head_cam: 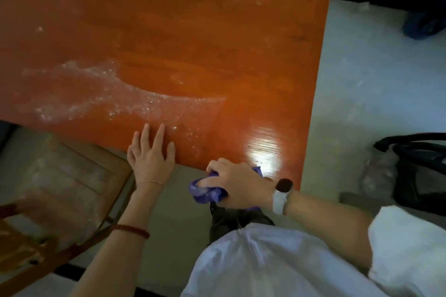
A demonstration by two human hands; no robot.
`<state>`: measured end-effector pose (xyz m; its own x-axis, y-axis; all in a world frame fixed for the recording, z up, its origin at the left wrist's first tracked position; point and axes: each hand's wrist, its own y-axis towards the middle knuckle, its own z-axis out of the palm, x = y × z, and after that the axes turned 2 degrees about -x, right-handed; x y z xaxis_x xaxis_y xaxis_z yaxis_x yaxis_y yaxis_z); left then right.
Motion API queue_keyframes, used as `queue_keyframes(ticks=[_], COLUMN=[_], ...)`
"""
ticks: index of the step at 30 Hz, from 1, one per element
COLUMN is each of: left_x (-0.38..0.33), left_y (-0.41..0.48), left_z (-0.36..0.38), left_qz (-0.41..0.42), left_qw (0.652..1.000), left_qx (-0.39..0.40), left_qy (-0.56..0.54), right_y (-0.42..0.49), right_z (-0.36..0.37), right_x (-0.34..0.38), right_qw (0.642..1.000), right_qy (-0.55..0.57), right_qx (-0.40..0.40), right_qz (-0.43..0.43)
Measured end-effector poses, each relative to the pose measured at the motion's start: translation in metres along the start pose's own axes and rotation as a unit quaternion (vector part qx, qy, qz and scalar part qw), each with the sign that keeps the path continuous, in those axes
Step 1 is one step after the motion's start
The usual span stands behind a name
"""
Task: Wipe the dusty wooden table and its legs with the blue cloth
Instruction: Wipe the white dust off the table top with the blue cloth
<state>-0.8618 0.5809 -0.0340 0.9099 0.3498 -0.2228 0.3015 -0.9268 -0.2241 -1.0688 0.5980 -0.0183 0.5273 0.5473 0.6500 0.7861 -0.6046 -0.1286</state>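
Note:
The orange-brown wooden table fills the upper left of the head view. White dust lies in a streak across its near left part; the near right corner looks shiny. My left hand rests flat on the table's near edge, fingers straight. My right hand grips the bunched blue cloth at the near edge of the table, just right of the left hand. Part of the cloth is hidden under my fingers. The table's legs are out of sight.
A dusty wooden chair stands below the table's near edge at the left. A dark bag sits on the floor to the right, and a blue object lies by the wall at the far right. Pale floor runs along the table's right side.

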Motion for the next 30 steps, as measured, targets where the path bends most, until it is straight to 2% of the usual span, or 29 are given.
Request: queue_keyframes(ticks=[1, 3, 5, 7, 9, 11, 12, 14, 15, 17, 19, 20, 21, 23, 24, 26, 28, 30], left_x=[0.004, 0.005, 0.004, 0.004, 0.006, 0.007, 0.009, 0.014, 0.020, 0.037, 0.059, 0.072, 0.084, 0.107, 0.115, 0.125, 0.128, 0.132], left_y=[0.000, -0.001, -0.003, -0.004, -0.003, -0.002, -0.001, 0.003, 0.005, 0.011, 0.020, 0.026, 0.032, 0.045, 0.049, 0.055, 0.055, 0.055], left_z=[0.000, 0.000, 0.001, 0.001, -0.001, -0.002, -0.003, -0.011, -0.015, -0.025, -0.034, -0.037, -0.039, -0.041, -0.040, -0.038, -0.037, -0.037], left_qz=[0.009, 0.016, 0.007, 0.003, 0.006, 0.012, 0.016, 0.020, 0.025, 0.035, 0.021, 0.003, -0.018, -0.043, -0.043, -0.030, -0.017, -0.004], left_qw=[1.000, 1.000, 1.000, 1.000, 0.999, 0.999, 0.999, 0.999, 0.996, 0.989, 0.993, 0.997, 0.998, 0.999, 0.999, 0.999, 1.000, 1.000], left_qx=[0.001, 0.003, 0.008, 0.012, 0.024, 0.039, 0.041, 0.030, 0.010, -0.041, -0.055, -0.045, -0.028, -0.002, 0.006, 0.008, 0.002, 0.004], left_qy=[0.008, 0.013, 0.018, 0.022, 0.029, 0.034, 0.024, -0.038, -0.086, -0.139, -0.098, -0.069, -0.045, -0.013, -0.005, -0.005, -0.009, -0.012], right_y=[0.002, 0.013, 0.032, 0.058, 0.085, 0.106, 0.111, 0.111, 0.108, 0.093, 0.079, 0.078, 0.081, 0.098, 0.110, 0.136, 0.161, 0.180], right_z=[-0.010, -0.035, -0.066, -0.095, -0.111, -0.107, -0.101, -0.074, -0.054, -0.014, 0.008, 0.009, 0.004, -0.015, -0.027, -0.054, -0.072, -0.069], right_x=[-0.004, -0.023, -0.051, -0.076, -0.093, -0.096, -0.090, -0.060, -0.040, 0.006, 0.042, 0.046, 0.044, 0.022, 0.008, -0.019, -0.040, -0.040], right_qw=[0.999, 0.992, 0.964, 0.923, 0.890, 0.879, 0.885, 0.920, 0.944, 0.989, 0.998, 0.996, 0.996, 0.994, 0.983, 0.931, 0.870, 0.833], right_qy=[0.034, 0.051, 0.002, -0.060, -0.068, -0.072, -0.082, -0.093, -0.091, -0.073, -0.003, 0.032, 0.053, 0.046, 0.022, -0.023, -0.047, -0.052], right_qx=[-0.005, -0.091, -0.204, -0.270, -0.274, -0.246, -0.231, -0.191, -0.160, -0.059, 0.059, 0.086, 0.076, -0.038, -0.119, -0.266, -0.311, -0.291], right_qz=[0.015, 0.078, 0.169, 0.269, 0.358, 0.401, 0.395, 0.330, 0.276, 0.115, -0.001, -0.010, 0.010, 0.090, 0.140, 0.250, 0.380, 0.467])
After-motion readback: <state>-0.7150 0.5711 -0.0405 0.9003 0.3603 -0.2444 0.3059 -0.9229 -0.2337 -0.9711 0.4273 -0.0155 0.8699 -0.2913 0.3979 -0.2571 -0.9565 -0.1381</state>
